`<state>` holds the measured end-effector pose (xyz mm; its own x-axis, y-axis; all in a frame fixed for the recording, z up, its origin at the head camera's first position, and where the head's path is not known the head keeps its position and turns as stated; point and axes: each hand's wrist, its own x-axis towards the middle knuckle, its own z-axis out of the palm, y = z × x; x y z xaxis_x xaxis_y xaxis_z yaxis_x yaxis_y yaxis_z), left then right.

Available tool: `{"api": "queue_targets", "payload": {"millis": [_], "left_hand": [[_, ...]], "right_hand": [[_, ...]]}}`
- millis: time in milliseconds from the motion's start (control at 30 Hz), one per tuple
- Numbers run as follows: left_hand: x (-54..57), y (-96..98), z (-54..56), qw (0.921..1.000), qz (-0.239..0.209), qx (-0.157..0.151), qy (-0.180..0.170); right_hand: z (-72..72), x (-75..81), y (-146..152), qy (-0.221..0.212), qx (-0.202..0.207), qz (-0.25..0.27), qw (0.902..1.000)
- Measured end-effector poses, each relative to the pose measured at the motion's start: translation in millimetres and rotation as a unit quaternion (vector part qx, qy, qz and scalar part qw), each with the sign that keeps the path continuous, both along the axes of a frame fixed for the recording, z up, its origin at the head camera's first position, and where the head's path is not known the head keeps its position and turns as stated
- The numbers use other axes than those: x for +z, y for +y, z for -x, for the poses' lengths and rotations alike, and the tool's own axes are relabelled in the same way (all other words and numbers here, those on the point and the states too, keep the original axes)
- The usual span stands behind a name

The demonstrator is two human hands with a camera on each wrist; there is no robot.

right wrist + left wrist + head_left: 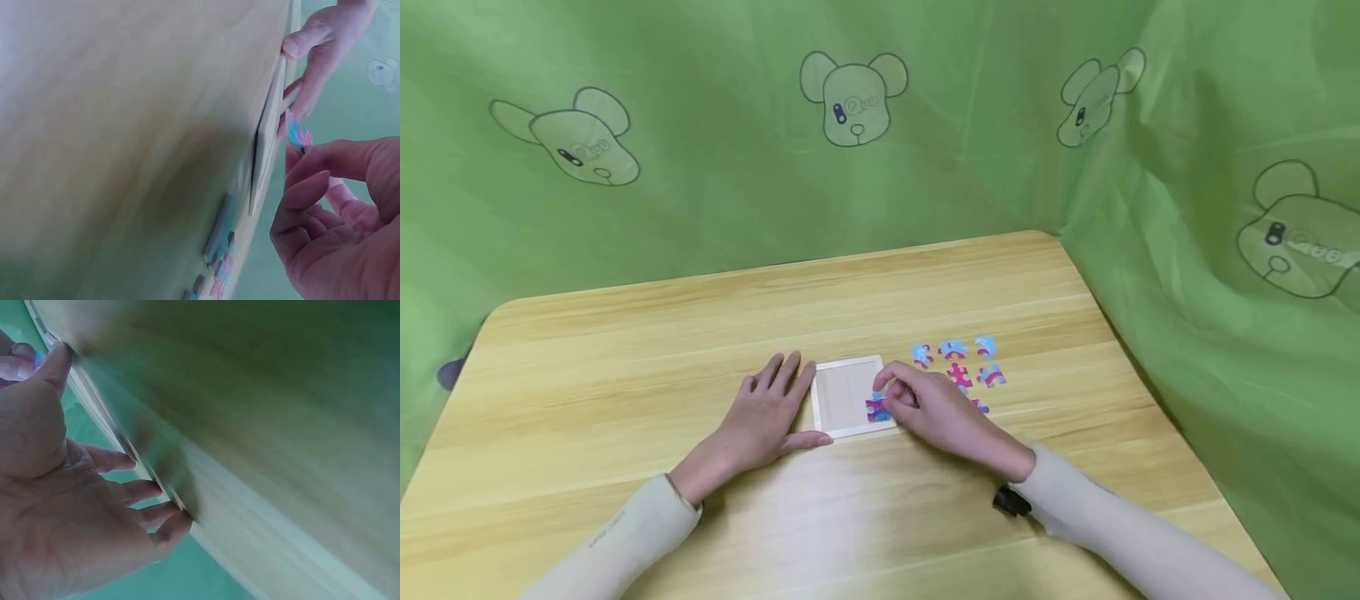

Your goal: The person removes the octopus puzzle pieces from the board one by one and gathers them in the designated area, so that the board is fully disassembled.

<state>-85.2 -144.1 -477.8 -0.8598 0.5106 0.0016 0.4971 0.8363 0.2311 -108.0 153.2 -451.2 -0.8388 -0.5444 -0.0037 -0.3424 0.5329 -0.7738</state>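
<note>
A shallow square puzzle frame (844,434) with a pale wooden rim lies on the table. My left hand (766,415) rests along its left side, fingers spread and fairly straight, the thumb at the near corner. Over the frame's near right corner, my right hand (934,410) pinches a puzzle piece (876,409) in purple, pink and blue between thumb and fingers. In the right wrist view that puzzle piece (299,132) stands tilted at the fingertips, above the frame (267,140). Part of the frame's right side is hidden behind the right hand.
Several loose puzzle pieces (953,348) in blue and pink lie on the table right of the frame, some partly behind the right hand. The wooden table (700,325) meets a green curtain (715,208) with bear outlines at the back and right.
</note>
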Motion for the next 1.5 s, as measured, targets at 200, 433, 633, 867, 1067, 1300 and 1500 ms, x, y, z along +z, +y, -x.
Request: {"api": "queue_targets", "payload": {"millis": [200, 433, 633, 867, 1067, 1300, 1500], "left_hand": [[2.1, -0.5, -1.3, 1.0000, -0.002, 0.000, -0.005], [-4.2, -2.2, 0.0, 0.9999, -0.010, -0.002, -0.002], [-4.2, -1.9, 0.8, 0.9999, -0.010, 0.000, -0.005], [-9.3, -3.6, 1.8, 1.0000, -0.006, 0.001, 0.002], [-5.7, -1.9, 0.6, 0.9999, -0.012, -0.004, 0.006], [-10.0, -2.5, 1.7, 0.9999, -0.008, -0.007, 0.005], [-2.1, -0.9, 0.5, 1.0000, -0.005, -0.002, 0.002]], "right_hand": [[-5.3, 3.8, 14, -0.002, -0.029, 0.033, 0.9990], [-11.1, 6.7, 40, -0.013, -0.070, 0.040, 0.9966], [-14.3, 9.6, 68, -0.044, -0.122, 0.035, 0.9909], [-21.4, 11.7, 95, -0.075, -0.153, 0.033, 0.9849], [-25.4, 10.3, 116, -0.078, -0.161, 0.033, 0.9834], [-23.2, 5.2, 136, -0.063, -0.171, -0.007, 0.9832], [-15.9, 1.8, 144, -0.057, -0.179, -0.049, 0.9810]]}}
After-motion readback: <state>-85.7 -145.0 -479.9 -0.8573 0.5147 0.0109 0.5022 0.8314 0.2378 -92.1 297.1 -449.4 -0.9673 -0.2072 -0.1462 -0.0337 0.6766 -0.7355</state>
